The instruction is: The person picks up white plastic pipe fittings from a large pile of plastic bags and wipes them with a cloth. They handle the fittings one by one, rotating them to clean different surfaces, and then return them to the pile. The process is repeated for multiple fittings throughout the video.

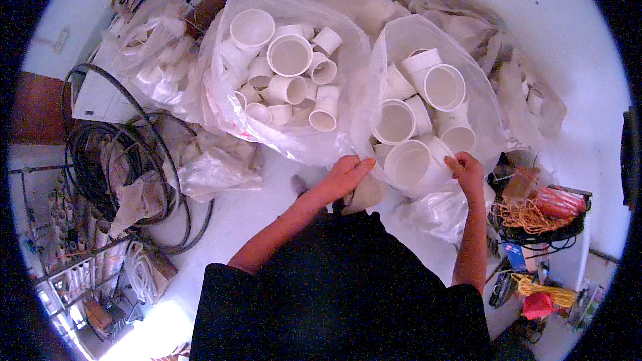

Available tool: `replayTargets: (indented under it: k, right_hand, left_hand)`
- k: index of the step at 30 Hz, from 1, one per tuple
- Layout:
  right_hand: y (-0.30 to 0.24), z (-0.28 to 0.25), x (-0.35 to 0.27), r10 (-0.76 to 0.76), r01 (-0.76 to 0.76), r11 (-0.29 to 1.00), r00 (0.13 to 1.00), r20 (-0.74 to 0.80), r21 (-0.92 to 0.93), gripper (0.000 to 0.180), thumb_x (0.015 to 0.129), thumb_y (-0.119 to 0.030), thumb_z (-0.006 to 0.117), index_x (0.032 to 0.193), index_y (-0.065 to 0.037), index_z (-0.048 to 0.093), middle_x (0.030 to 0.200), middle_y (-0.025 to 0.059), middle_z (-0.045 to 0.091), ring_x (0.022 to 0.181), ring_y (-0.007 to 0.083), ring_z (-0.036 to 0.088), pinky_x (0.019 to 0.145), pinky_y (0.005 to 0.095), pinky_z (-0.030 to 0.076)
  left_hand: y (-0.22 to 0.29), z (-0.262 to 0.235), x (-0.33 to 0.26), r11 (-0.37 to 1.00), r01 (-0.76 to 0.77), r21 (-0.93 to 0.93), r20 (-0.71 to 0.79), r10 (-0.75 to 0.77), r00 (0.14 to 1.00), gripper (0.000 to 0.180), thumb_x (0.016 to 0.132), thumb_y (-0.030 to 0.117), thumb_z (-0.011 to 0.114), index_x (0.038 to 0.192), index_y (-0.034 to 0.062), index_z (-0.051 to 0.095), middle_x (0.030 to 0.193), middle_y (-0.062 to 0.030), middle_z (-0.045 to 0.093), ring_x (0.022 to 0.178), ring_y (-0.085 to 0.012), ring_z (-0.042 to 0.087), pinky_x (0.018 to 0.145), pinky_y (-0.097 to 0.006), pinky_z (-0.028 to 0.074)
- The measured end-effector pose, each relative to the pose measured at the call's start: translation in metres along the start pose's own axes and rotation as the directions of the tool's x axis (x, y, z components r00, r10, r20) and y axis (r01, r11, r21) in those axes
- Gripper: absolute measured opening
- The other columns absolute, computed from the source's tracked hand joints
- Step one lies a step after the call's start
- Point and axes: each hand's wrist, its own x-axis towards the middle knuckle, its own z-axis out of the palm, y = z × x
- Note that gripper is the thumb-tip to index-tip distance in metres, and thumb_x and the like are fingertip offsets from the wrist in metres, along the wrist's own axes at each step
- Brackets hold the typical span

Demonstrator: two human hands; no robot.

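A clear plastic bag (483, 97) full of white plastic pipe fittings (444, 87) stands open before me, slightly right of the middle. Its near edge is pinched in my left hand (346, 177), closed at the bag's left corner. My right hand (467, 172) is also closed on the near edge, farther right, beside a large round fitting (408, 164). Both arms reach forward, with the bag's mouth spread between the hands. Left of it, touching, another clear bag (351, 40) stands open with several white elbows and couplings (289, 55) inside.
Coiled black hose (93, 160) lies at the left, above a rack of pipes (73, 227). More filled bags (157, 60) crowd the back and left. At the right sit orange cord (525, 217) and yellow rope (545, 291). A crumpled bag (221, 174) lies on the floor.
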Motion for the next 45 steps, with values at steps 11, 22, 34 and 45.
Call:
replayTargets:
  k: [11, 22, 34, 45]
  right_hand:
    - [-0.092, 0.031, 0.0, -0.026, -0.042, 0.938, 0.981, 0.19, 0.343, 0.028, 0.084, -0.03, 0.064, 0.074, -0.004, 0.06, 0.057, 0.0015, 0.053, 0.042, 0.0101, 0.047, 0.038, 0.0263, 0.036]
    - [-0.112, 0.133, 0.025, -0.234, 0.196, 0.822, 0.972, 0.005, 0.535, 0.032, 0.086, -0.025, 0.062, 0.072, -0.002, 0.044, 0.059, 0.0097, 0.053, 0.045, 0.0176, 0.052, 0.042, 0.0343, 0.043]
    - [-0.106, 0.129, 0.013, -0.19, 0.074, 0.935, 0.931, 0.313, 0.347, 0.03, 0.088, -0.03, 0.06, 0.087, 0.001, 0.058, 0.075, 0.0135, 0.064, 0.059, 0.0207, 0.065, 0.054, 0.0343, 0.049]
    - [-0.114, 0.098, -0.022, -0.451, 0.456, 0.888, 0.888, 0.088, -0.056, 0.025, 0.088, -0.025, 0.058, 0.095, -0.002, 0.063, 0.082, 0.012, 0.066, 0.071, 0.0199, 0.064, 0.065, 0.0317, 0.049]
  left_hand:
    - [0.043, -0.032, 0.016, 0.969, -0.155, -0.192, -0.07, 0.144, 0.987, 0.042, 0.088, 0.037, 0.053, 0.074, -0.0004, 0.065, 0.066, -0.0117, 0.063, 0.063, -0.0206, 0.058, 0.059, -0.037, 0.046]
    - [0.056, -0.033, 0.017, 0.971, -0.17, -0.167, -0.146, 0.146, 0.978, 0.04, 0.088, 0.038, 0.054, 0.074, 0.0012, 0.063, 0.072, -0.0094, 0.062, 0.067, -0.0189, 0.056, 0.064, -0.036, 0.045]
    - [0.025, -0.025, 0.01, 0.985, -0.003, -0.172, -0.108, -0.016, 0.994, 0.05, 0.087, 0.044, 0.056, 0.081, -0.005, 0.064, 0.076, -0.014, 0.065, 0.07, -0.0204, 0.061, 0.067, -0.036, 0.048]
    - [0.003, -0.032, -0.028, 0.948, -0.114, -0.296, -0.018, 0.113, 0.993, 0.04, 0.091, 0.039, 0.053, 0.086, 0.0005, 0.063, 0.08, -0.0051, 0.063, 0.075, -0.0138, 0.056, 0.069, -0.031, 0.046]
